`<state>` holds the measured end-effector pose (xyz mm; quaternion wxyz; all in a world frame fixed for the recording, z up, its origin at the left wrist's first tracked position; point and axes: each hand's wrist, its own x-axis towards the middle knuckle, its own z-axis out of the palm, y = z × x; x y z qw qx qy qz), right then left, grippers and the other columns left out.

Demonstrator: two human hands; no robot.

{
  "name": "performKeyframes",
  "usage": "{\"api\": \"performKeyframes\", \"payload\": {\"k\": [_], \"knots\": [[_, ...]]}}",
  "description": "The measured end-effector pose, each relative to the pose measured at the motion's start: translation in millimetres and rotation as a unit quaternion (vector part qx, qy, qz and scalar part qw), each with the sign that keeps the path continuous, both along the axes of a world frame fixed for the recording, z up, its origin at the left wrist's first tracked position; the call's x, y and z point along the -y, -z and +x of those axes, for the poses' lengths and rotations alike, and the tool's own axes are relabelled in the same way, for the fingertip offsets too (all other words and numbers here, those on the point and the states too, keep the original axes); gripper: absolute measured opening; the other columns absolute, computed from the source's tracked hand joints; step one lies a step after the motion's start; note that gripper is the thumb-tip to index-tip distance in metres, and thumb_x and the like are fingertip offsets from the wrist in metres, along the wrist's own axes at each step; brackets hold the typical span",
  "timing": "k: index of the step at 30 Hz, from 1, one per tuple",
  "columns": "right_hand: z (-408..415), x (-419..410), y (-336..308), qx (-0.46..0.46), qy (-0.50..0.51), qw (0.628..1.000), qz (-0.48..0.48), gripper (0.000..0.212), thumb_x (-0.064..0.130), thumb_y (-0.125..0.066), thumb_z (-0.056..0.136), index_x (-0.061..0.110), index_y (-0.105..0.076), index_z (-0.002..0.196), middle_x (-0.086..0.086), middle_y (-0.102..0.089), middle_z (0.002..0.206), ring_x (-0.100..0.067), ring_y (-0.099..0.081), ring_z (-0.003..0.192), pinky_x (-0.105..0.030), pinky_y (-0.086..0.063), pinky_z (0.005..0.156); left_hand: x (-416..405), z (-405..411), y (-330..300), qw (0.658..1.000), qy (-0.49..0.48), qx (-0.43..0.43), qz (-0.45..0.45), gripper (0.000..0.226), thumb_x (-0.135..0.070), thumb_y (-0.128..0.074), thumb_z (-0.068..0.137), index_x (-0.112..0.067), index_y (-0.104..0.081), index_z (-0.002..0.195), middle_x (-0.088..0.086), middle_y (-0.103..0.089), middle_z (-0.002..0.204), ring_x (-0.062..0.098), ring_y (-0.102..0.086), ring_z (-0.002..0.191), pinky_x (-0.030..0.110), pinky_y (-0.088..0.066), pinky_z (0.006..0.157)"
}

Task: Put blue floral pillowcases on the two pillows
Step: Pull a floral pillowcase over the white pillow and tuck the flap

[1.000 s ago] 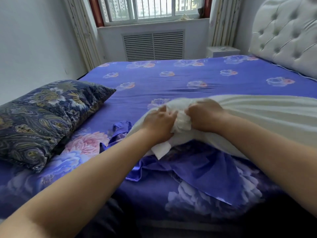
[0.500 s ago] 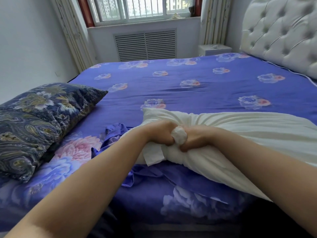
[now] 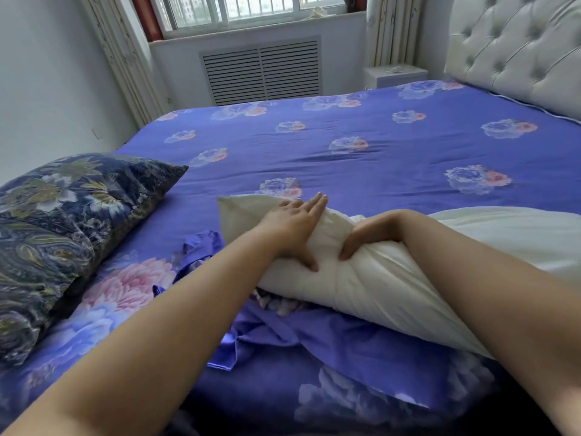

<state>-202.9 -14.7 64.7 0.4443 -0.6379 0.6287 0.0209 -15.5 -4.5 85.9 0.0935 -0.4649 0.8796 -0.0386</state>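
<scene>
White pillow: bare, lying across the near right of the bed, on top of the rumpled blue floral pillowcase.
Left hand: fingers straight, pressing flat on the pillow's left end.
Right hand: grip clamped on the pillow's bunched middle.
Advice: keep the end squeezed narrow, then find the pillowcase opening.
Change: half a second ago both hands gripped the end together; now the left lies flat.
Patterned pillow: far left, still in its dark case.

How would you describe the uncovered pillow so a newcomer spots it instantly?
Start at the bed with its purple floral sheet. Near its front edge, the plain cream pillow lies on a crumpled blue pillowcase. Unlike the dark paisley pillow at left, it has no pattern.
</scene>
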Motion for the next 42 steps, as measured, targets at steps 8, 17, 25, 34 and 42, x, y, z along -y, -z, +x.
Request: {"api": "performKeyframes", "payload": {"k": [8,17,25,34,42], "knots": [[-12,35,30,-0.083,-0.03,0.996,-0.009,0.077,0.063,-0.076,0.055,0.033,-0.052,0.122,0.001,-0.054,0.125,-0.016,-0.058,0.106,-0.035,-0.045,0.098,103,-38,36,0.96,-0.131,-0.033,0.246,0.137,-0.055,-0.081,0.06,-0.024,0.019,0.148,0.0,-0.014,0.158,0.02,-0.02,0.144,0.038,-0.022,0.115],[-6,35,61,-0.123,-0.022,0.957,-0.262,0.085,0.061,-0.074,0.064,0.023,-0.039,0.131,-0.001,-0.045,0.13,-0.02,-0.044,0.119,-0.038,-0.037,0.097,107,-40,74,0.966,-0.112,-0.078,0.218,0.048,-0.055,-0.074,0.064,-0.025,-0.058,0.098,-0.002,-0.065,0.107,0.019,-0.062,0.094,0.037,-0.048,0.091],[16,14,53,-0.198,-0.178,0.922,-0.28,0.137,0.086,-0.055,0.057,0.015,0.016,0.149,-0.007,-0.014,0.158,-0.021,-0.001,0.147,-0.05,0.013,0.115,41,-8,67,0.983,-0.05,-0.176,0.025,0.037,-0.051,-0.069,0.074,-0.02,-0.058,0.093,-0.002,-0.061,0.105,0.021,-0.058,0.1,0.031,-0.043,0.08],[48,-8,22,-0.116,-0.188,0.964,-0.151,0.066,0.061,-0.077,0.057,0.03,-0.058,0.113,0.009,-0.065,0.105,-0.015,-0.062,0.096,-0.036,-0.05,0.09,-24,34,61,0.961,-0.001,-0.27,-0.064,0.046,-0.05,-0.061,0.083,-0.02,-0.055,0.118,-0.001,-0.055,0.117,0.02,-0.054,0.104,0.033,-0.04,0.077],[23,-27,0,-0.055,-0.059,0.946,-0.313,0.041,0.052,-0.074,0.067,0.039,-0.062,0.104,0.011,-0.066,0.104,-0.014,-0.06,0.101,-0.031,-0.045,0.08,-51,85,32,0.772,-0.068,-0.455,-0.439,0.027,-0.023,-0.039,0.098,-0.007,-0.06,0.096,0.011,-0.061,0.098,0.027,-0.05,0.093,0.038,-0.036,0.082]]}}
